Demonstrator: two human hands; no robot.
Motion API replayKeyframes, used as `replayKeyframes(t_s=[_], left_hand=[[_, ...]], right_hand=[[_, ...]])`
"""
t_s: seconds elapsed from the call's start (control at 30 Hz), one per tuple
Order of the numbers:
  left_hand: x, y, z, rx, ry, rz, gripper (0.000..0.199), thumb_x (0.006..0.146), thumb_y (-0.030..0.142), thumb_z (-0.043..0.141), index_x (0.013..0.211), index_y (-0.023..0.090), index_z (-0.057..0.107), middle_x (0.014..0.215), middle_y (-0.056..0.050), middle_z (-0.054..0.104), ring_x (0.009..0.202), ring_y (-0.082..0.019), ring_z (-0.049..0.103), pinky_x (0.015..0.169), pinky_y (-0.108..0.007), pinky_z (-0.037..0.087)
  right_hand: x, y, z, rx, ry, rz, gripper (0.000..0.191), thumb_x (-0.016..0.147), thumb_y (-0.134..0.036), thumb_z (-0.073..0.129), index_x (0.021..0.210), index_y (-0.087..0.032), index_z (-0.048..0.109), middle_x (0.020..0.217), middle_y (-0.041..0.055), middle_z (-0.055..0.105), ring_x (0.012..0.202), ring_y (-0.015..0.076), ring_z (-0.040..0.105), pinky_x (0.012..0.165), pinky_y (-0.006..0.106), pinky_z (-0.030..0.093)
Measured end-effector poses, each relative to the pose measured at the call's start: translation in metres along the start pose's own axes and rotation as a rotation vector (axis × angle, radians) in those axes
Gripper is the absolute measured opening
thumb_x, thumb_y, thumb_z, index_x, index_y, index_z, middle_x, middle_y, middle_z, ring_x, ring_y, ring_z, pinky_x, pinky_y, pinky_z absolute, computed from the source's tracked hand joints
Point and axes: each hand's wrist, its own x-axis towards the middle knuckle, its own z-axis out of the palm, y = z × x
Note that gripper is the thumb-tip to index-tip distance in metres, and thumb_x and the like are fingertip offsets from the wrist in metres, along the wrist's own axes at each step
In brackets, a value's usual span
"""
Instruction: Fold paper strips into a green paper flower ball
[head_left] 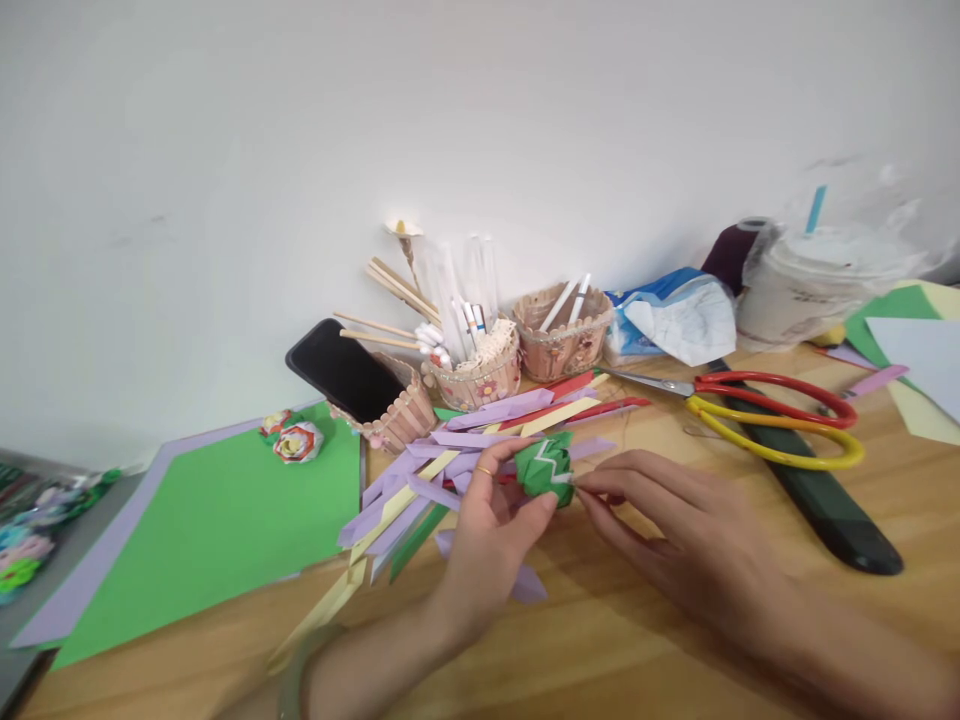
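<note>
A small green folded-paper piece with a white zigzag line (543,468) is held above the wooden table. My left hand (491,530) wraps its fingers and thumb around the piece from the left. On its right side, the fingertips of my right hand (667,530) are pinched together at a small white tip by the green paper; what they grip is too small to make out. Behind and under my left hand lies a loose pile of purple, yellow, red and green paper strips (405,500).
Red-and-yellow-handled scissors (780,420) rest across a black bar (825,500) at right. Behind stand decorated baskets (566,330), a phone (345,370), a tissue pack (667,315) and a lidded cup (810,285). Green sheets (225,530) bearing paper rosettes (298,441) lie left.
</note>
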Motion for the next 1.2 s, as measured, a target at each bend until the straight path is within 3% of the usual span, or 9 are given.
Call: replayKeyframes(t_s=[0.17,0.37,0.53,0.6,0.7,0.77,0.9,1.03,1.2], left_hand=[[-0.001,-0.003,-0.002,-0.042,0.015,0.037,0.036,0.076,0.021,0.060,0.109,0.024,0.047,0.107,-0.003,0.058,0.095,-0.015,0.056,0.080,-0.028,0.048],[0.000,-0.003,-0.003,-0.032,0.041,0.030,0.039,0.076,0.027,0.061,0.112,0.023,0.047,0.101,-0.004,0.059,0.085,-0.015,0.060,0.072,-0.027,0.051],[0.000,-0.003,-0.004,-0.059,0.004,0.020,0.036,0.079,0.028,0.058,0.113,0.026,0.047,0.112,-0.003,0.055,0.097,-0.016,0.055,0.076,-0.027,0.050],[0.000,-0.003,-0.004,-0.052,-0.012,0.036,0.034,0.080,0.027,0.058,0.113,0.027,0.048,0.114,-0.002,0.054,0.104,-0.016,0.052,0.081,-0.026,0.048],[0.001,-0.003,-0.004,-0.056,-0.031,0.062,0.036,0.079,0.024,0.059,0.112,0.029,0.048,0.115,-0.001,0.054,0.099,-0.015,0.054,0.073,-0.024,0.049],[0.001,-0.004,-0.005,-0.071,-0.044,0.076,0.039,0.077,0.021,0.061,0.112,0.030,0.047,0.113,-0.001,0.056,0.095,-0.015,0.055,0.069,-0.023,0.050],[-0.001,-0.003,-0.006,-0.091,-0.063,0.075,0.039,0.077,0.020,0.060,0.113,0.029,0.049,0.114,-0.002,0.056,0.099,-0.016,0.055,0.076,-0.027,0.049],[-0.002,-0.003,-0.007,-0.064,-0.044,0.093,0.032,0.079,0.023,0.057,0.111,0.028,0.054,0.117,-0.003,0.055,0.101,-0.017,0.053,0.078,-0.027,0.048],[-0.002,-0.007,-0.008,-0.053,-0.052,0.107,0.032,0.076,0.022,0.061,0.107,0.029,0.055,0.106,-0.001,0.061,0.095,-0.014,0.056,0.074,-0.024,0.048]], right_hand=[[-0.007,0.004,0.001,-0.208,0.076,-0.128,0.022,0.080,-0.012,0.056,0.100,-0.020,0.056,0.085,0.0052,0.069,0.073,0.0150,0.064,0.065,0.026,0.050],[-0.008,-0.001,-0.006,-0.215,-0.086,-0.342,0.025,0.085,-0.016,0.048,0.108,-0.018,0.055,0.076,0.0049,0.068,0.062,0.0158,0.060,0.053,0.028,0.046],[-0.006,-0.001,-0.003,-0.160,0.053,-0.182,0.023,0.082,-0.011,0.052,0.103,-0.019,0.056,0.081,0.0057,0.066,0.070,0.0144,0.062,0.061,0.025,0.049],[-0.005,0.000,-0.003,-0.122,0.048,-0.175,0.023,0.081,-0.011,0.053,0.103,-0.018,0.057,0.078,0.0051,0.066,0.067,0.0141,0.061,0.058,0.024,0.049],[0.000,-0.002,-0.005,-0.024,0.039,-0.180,0.022,0.081,-0.010,0.052,0.099,-0.020,0.059,0.071,0.0028,0.064,0.061,0.0128,0.060,0.053,0.023,0.048],[0.003,-0.004,-0.007,0.068,0.059,-0.100,0.022,0.081,-0.008,0.051,0.097,-0.021,0.060,0.076,0.0040,0.066,0.066,0.0133,0.062,0.057,0.023,0.051],[0.008,-0.004,-0.008,0.218,0.038,0.063,0.021,0.080,-0.008,0.052,0.092,-0.023,0.062,0.079,0.0042,0.066,0.069,0.0136,0.063,0.057,0.023,0.052],[0.009,-0.003,-0.006,0.253,0.006,0.123,0.019,0.079,-0.008,0.053,0.088,-0.021,0.063,0.076,0.0035,0.065,0.064,0.0117,0.060,0.051,0.020,0.049],[0.010,-0.002,-0.006,0.295,-0.007,0.163,0.016,0.078,-0.007,0.054,0.085,-0.018,0.063,0.071,0.0025,0.063,0.058,0.0096,0.057,0.046,0.018,0.046]])
